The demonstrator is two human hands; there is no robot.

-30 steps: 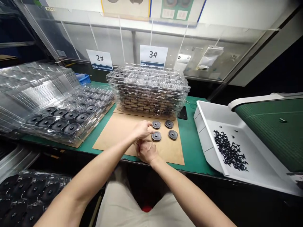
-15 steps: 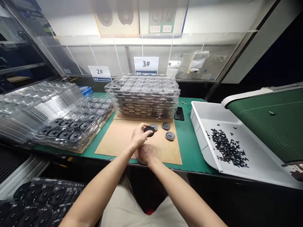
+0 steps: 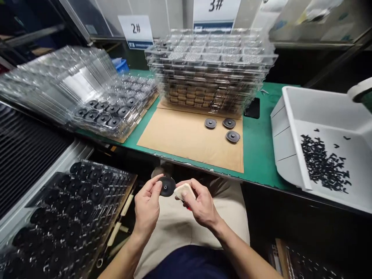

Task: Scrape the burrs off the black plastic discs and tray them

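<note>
My left hand holds a round black disc with a central hole up by its edge, fingers behind it and thumb at its rim. My right hand grips a pale cream pad, probably sponge or foam, close to the disc's right edge. Both hands are above my lap, below the bench edge. Three similar discs lie on a cardboard sheet, out of reach of my fingers.
A tall stack of clear trays stands behind the cardboard on the green bench mat. More clear trays of black discs lie to the left, and another sits low left. A white bin holds small black pieces.
Four discs on the cardboard are now three. My hands have moved back from the cardboard to above my lap, with a disc in my left hand. The view has tilted down.
</note>
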